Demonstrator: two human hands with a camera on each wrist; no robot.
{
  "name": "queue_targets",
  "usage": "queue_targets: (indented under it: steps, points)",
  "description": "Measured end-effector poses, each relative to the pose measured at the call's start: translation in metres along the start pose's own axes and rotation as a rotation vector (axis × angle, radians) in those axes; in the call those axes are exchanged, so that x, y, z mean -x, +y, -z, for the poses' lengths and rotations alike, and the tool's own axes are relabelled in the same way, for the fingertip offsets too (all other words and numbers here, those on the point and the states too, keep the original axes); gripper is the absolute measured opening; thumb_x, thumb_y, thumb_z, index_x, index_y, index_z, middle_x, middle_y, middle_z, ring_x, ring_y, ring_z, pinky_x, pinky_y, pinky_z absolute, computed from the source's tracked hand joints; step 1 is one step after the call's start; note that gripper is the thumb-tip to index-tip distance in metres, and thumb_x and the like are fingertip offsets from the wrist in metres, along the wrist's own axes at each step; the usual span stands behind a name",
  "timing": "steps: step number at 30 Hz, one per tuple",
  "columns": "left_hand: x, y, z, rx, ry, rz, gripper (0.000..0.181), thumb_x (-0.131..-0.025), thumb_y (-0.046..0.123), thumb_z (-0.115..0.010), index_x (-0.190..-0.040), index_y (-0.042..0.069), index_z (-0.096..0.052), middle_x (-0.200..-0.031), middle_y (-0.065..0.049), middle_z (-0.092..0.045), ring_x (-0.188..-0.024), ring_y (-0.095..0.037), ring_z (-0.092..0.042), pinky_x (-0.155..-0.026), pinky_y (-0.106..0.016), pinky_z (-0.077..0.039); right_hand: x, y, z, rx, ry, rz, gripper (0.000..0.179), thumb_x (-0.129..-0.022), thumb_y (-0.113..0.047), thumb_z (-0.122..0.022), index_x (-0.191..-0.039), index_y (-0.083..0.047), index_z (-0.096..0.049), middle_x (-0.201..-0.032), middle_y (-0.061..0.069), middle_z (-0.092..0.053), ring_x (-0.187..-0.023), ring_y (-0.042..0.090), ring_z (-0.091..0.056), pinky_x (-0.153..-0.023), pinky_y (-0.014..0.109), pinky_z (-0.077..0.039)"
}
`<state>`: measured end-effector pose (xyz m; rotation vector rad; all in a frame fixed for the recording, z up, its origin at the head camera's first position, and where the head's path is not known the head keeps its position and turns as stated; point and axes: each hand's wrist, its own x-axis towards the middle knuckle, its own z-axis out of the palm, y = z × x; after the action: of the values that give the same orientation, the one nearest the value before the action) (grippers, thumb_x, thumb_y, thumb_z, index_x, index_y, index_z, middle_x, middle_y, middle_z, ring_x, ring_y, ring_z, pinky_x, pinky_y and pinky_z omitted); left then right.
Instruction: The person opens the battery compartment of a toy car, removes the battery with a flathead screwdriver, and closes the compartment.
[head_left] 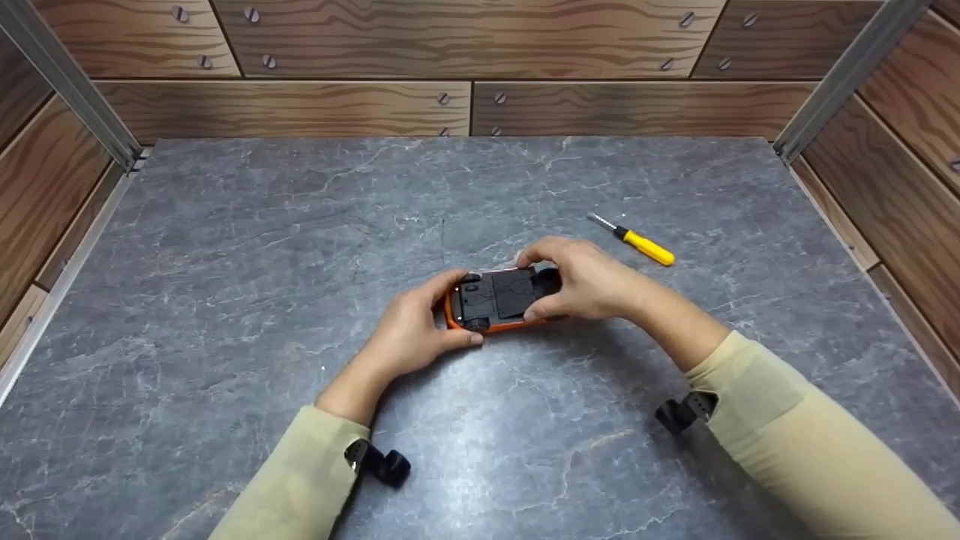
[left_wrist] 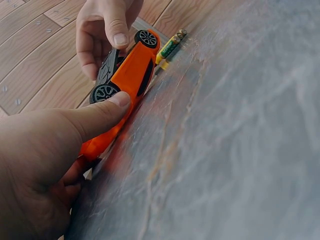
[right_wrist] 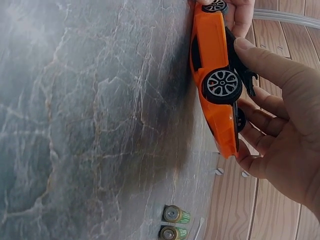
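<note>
An orange toy car (head_left: 510, 325) lies upside down on the table, its black underside facing up. My left hand (head_left: 412, 326) grips one end of it, thumb along the near side by a wheel and fingers at the far side. My right hand (head_left: 592, 281) pinches a flat black cover (head_left: 514, 292) over the underside between thumb and fingers. In the right wrist view the cover (right_wrist: 243, 65) tilts away from the chassis, with small tabs at its end. The right palm and fingers partly hide the car's other end.
A screwdriver (head_left: 646, 246) with a yellow handle lies beyond my right hand. Two green and gold batteries (right_wrist: 172, 214) lie near the car in the wrist views, hidden in the head view. Wood-patterned walls (head_left: 360, 105) border the grey marbled table (head_left: 225, 315).
</note>
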<state>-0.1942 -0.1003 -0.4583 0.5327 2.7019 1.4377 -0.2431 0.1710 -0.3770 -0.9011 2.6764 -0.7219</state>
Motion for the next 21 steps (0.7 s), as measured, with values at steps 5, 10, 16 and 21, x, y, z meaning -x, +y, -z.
queue_targets:
  steps: [5, 10, 16, 21]
  points:
    - [-0.001, -0.001, 0.0, 0.003, 0.002, -0.013, 0.087, -0.078, 0.029, -0.097, -0.153, 0.016, -0.056, -0.144, -0.005, -0.066, -0.134, -0.022, -0.058, -0.119, -0.039, -0.04, 0.0, 0.002, -0.001, -0.002, 0.003, 0.002, 0.062, -0.078, -0.031, -0.095, -0.13, -0.011, -0.068, -0.136, 0.009, -0.068, -0.126, 0.034, -0.06, -0.111, 0.052, -0.044]
    - [-0.001, -0.001, 0.0, -0.008, 0.005, -0.011, 0.088, -0.078, 0.03, -0.097, -0.154, 0.016, -0.055, -0.146, -0.006, -0.065, -0.136, -0.024, -0.057, -0.12, -0.04, -0.039, -0.001, 0.004, -0.004, -0.009, 0.001, -0.008, 0.062, -0.078, -0.031, -0.095, -0.13, -0.011, -0.068, -0.137, 0.009, -0.067, -0.125, 0.032, -0.06, -0.111, 0.052, -0.044]
    - [-0.001, -0.002, -0.001, -0.015, 0.0, -0.002, 0.09, -0.078, 0.031, -0.097, -0.155, 0.017, -0.054, -0.149, -0.007, -0.063, -0.138, -0.025, -0.056, -0.121, -0.042, -0.038, 0.0, 0.008, -0.006, -0.022, 0.0, -0.009, 0.066, -0.078, -0.032, -0.095, -0.134, -0.011, -0.066, -0.142, 0.011, -0.065, -0.129, 0.032, -0.059, -0.114, 0.053, -0.043]
    - [-0.001, -0.001, -0.001, -0.02, 0.003, -0.005, 0.09, -0.077, 0.031, -0.097, -0.155, 0.017, -0.054, -0.149, -0.007, -0.063, -0.138, -0.026, -0.056, -0.121, -0.042, -0.038, 0.003, 0.014, -0.007, -0.049, 0.004, 0.018, 0.073, -0.079, -0.035, -0.095, -0.14, -0.01, -0.064, -0.146, 0.01, -0.063, -0.135, 0.031, -0.056, -0.116, 0.052, -0.041]
